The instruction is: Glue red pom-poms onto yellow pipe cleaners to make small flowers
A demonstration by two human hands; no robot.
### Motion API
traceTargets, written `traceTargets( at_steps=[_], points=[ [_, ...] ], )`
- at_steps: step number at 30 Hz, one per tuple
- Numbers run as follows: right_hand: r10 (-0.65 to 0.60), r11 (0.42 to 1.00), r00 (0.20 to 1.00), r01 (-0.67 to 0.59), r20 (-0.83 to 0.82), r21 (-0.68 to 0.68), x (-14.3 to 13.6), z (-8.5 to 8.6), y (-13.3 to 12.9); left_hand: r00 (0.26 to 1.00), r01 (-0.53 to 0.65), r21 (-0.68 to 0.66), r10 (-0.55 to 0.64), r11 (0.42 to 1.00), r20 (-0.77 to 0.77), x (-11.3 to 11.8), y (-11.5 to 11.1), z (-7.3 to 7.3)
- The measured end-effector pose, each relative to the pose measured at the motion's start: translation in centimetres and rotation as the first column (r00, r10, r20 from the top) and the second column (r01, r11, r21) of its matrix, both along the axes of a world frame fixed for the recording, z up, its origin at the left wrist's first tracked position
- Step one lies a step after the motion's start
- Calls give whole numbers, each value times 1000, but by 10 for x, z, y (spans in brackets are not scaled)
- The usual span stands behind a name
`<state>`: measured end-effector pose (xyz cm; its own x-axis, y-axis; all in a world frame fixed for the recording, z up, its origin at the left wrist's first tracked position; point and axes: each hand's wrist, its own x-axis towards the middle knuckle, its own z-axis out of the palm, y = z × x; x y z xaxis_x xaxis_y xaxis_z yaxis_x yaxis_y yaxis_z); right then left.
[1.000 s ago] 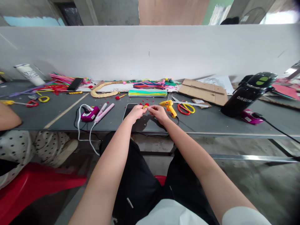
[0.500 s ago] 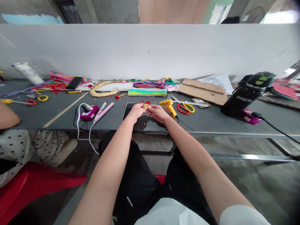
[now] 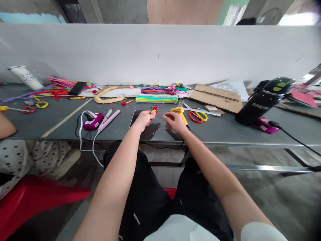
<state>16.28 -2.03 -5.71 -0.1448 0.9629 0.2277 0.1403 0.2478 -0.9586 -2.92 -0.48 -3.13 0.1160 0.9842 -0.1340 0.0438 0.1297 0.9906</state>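
Pinching the small red-and-yellow piece (image 3: 154,109) in my left hand (image 3: 144,120), frame centre | piece lies up and left of my right hand (image 3: 175,122), apart from it | right hand loosely curled, can't tell if holding anything | left nearer | long axis unclear

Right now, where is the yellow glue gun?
In the head view, the yellow glue gun lies on the table right of centre, partly hidden behind the person's right hand and just left of a pair of scissors.
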Motion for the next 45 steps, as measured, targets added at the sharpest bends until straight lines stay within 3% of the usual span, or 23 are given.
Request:
traceTargets(
  at_steps=[4, 12, 21, 45],
  points=[
    [19, 990, 982, -45, -187, -137, -16, 2, 11, 1000, 21, -19, -21, 1000, 3, 4, -1, 0],
    [75, 965, 938, -154, -338, -213, -29, -8, 22, 999, 47, -47, -47, 998, -2, 0, -3, -1],
    [48, 978, 907, -128, -419, -164, -27, -9, 25, 999, 37, -71, -38, 997, -16, 2, -5, 2],
    [-27, 997, 944, 1, -328, -80, -29, -11, 26, 976, 102, -70, -113, 992, -185, 2, -8, 5]
  ],
)
